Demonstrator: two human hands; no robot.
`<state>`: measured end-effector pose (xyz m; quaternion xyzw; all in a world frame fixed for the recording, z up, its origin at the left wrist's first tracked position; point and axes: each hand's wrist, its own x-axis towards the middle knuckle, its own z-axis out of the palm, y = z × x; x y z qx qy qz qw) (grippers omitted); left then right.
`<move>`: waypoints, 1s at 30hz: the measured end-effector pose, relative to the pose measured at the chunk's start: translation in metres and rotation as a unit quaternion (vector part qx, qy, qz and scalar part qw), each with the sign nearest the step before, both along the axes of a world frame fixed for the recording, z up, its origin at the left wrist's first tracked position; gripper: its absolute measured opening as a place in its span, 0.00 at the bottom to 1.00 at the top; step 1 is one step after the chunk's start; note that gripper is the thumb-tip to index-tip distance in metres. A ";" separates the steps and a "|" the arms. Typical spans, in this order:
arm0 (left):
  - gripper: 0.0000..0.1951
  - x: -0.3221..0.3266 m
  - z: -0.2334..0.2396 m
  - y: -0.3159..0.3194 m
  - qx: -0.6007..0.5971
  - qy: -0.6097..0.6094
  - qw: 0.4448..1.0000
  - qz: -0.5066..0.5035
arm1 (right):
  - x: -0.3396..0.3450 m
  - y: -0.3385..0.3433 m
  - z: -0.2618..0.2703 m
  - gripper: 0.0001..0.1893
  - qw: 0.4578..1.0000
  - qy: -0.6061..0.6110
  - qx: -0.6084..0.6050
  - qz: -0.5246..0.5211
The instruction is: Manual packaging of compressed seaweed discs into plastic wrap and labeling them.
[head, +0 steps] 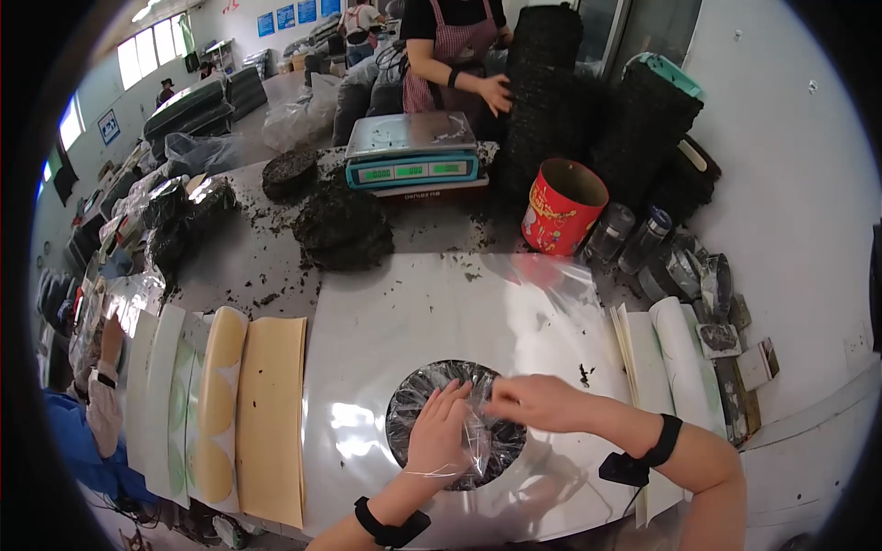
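A dark round cake of dried, leafy material (403,413), probably seaweed, lies before me, covered with gathered clear plastic film (477,437). My left hand (441,430) rests flat on top of it, fingers extended and lying near one another. Just right of the cake's centre, my right hand (527,403) has its fingers curled and pinches the film, which stretches between both hands. Under the cake spreads a glossy white sheet (372,310). The palms partly hide the wrapped top.
Label sheets (219,406) and tan paper (272,413) lie left; rolled sheets (679,365) lie right. Beyond are unwrapped dark cakes (344,231), a digital scale (413,169), a red canister (565,206), bottles (644,237) and tall dark stacks (551,117). Co-workers stand across and at left.
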<state>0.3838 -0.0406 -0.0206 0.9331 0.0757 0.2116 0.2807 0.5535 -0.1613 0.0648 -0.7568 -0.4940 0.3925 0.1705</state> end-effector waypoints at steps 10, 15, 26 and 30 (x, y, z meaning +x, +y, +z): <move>0.45 -0.003 -0.009 0.001 -0.109 -0.029 0.994 0.000 | -0.049 0.043 -0.053 0.06 0.922 -0.319 -0.014 0.219; 0.37 -0.002 -0.010 -0.001 0.011 0.002 0.999 -0.034 | -0.059 -0.004 -0.073 0.10 0.934 -0.303 0.189 0.031; 0.30 -0.007 0.004 -0.010 0.008 0.029 1.000 -0.007 | -0.065 -0.135 -0.072 0.25 0.876 -0.268 0.336 -0.217; 0.31 -0.005 0.006 -0.011 0.017 0.045 0.999 -0.005 | 0.034 -0.317 -0.092 0.23 0.758 -0.402 0.180 -0.480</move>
